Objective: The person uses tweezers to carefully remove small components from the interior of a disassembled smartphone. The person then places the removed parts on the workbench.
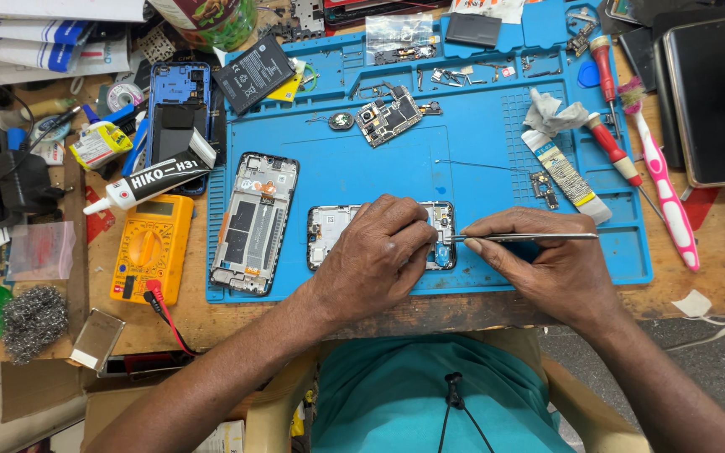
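Cluttered around a blue repair mat (480, 159), the worktop (430, 315) carries an opened phone frame (329, 231) lying under the left hand (375, 252), whose fingers (417, 231) press down on it. The right hand (547, 264) pinches metal tweezers (530, 237), their tip at the frame's right end, just beside the left fingertips.

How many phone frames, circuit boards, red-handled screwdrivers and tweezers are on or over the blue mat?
Phone frames: 2, one under the left hand at, one beside it
Circuit boards: 1
Red-handled screwdrivers: 2
Tweezers: 1, in the right hand
Total: 6
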